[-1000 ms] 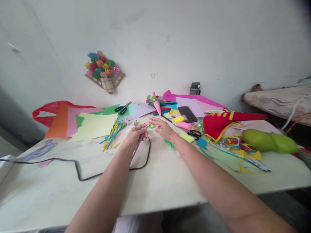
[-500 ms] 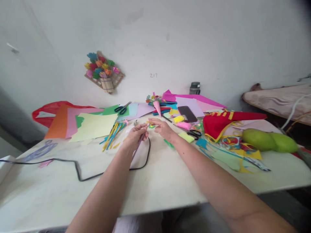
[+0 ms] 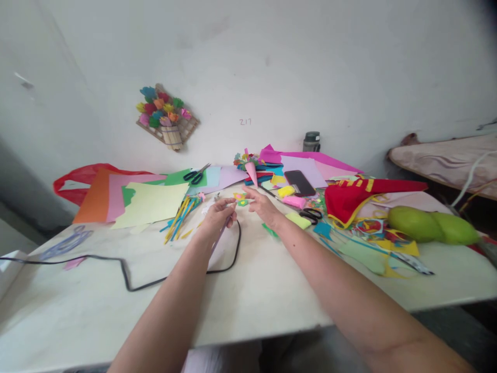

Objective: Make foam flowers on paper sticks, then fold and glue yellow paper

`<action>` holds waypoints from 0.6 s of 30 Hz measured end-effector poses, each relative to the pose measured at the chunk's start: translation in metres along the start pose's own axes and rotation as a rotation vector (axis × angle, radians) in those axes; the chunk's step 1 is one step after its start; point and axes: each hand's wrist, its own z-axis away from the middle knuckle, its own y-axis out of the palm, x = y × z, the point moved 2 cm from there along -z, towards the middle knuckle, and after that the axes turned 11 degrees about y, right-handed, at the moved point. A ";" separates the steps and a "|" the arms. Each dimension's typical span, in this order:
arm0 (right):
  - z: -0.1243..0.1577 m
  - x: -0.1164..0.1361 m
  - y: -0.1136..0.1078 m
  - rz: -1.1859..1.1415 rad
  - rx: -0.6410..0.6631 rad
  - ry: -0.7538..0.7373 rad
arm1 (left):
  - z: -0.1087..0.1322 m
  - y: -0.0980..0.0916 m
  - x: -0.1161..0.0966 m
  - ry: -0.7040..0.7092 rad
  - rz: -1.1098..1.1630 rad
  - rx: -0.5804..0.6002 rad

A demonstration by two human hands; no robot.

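My left hand (image 3: 216, 216) is closed on a thin lilac stick (image 3: 219, 236) that slants down towards my wrist. At the stick's upper end sits a small paper flower (image 3: 239, 198) in yellow, pink and green. My right hand (image 3: 263, 205) is just right of it, its thumb and forefinger pinched at the flower and the other fingers loosely curled. Both hands hover over the white table (image 3: 248, 290), above a loop of black cable (image 3: 233, 254). A bundle of coloured sticks (image 3: 179, 213) lies left of my left hand.
Coloured paper sheets (image 3: 149, 199) and black-handled scissors (image 3: 196, 173) lie at the back left. A phone (image 3: 300, 182), a second pair of scissors (image 3: 310, 213), red fabric (image 3: 351, 199), paper scraps and a green gourd-shaped thing (image 3: 430, 225) fill the right. A paper-flower basket (image 3: 166, 119) hangs on the wall.
My right hand and the small flower have risen slightly. My left hand keeps hold of the stick in nearly the same place.
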 end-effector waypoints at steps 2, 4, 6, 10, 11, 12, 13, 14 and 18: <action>-0.002 -0.003 -0.002 -0.051 -0.075 0.052 | -0.001 0.001 -0.003 0.039 -0.090 -0.029; -0.004 -0.008 -0.003 -0.098 -0.142 0.120 | -0.002 0.002 -0.005 0.063 -0.176 -0.058; -0.006 -0.012 -0.003 -0.122 -0.175 0.198 | -0.002 0.002 -0.007 0.072 -0.202 -0.087; -0.003 -0.012 0.002 -0.168 -0.114 0.269 | -0.001 0.004 -0.010 0.050 -0.093 -0.080; -0.002 -0.011 0.003 -0.190 -0.085 0.265 | -0.001 0.004 -0.010 0.040 -0.064 -0.067; 0.000 -0.009 0.004 -0.216 -0.059 0.256 | 0.000 0.004 -0.010 0.030 -0.039 -0.053; 0.001 -0.007 0.006 -0.244 -0.034 0.250 | 0.000 0.004 -0.010 0.021 -0.016 -0.040; 0.002 -0.005 0.007 -0.273 -0.009 0.251 | 0.000 0.004 -0.009 0.012 0.005 -0.030; 0.003 -0.003 0.011 -0.370 0.079 0.280 | 0.001 0.005 -0.007 -0.023 0.077 0.006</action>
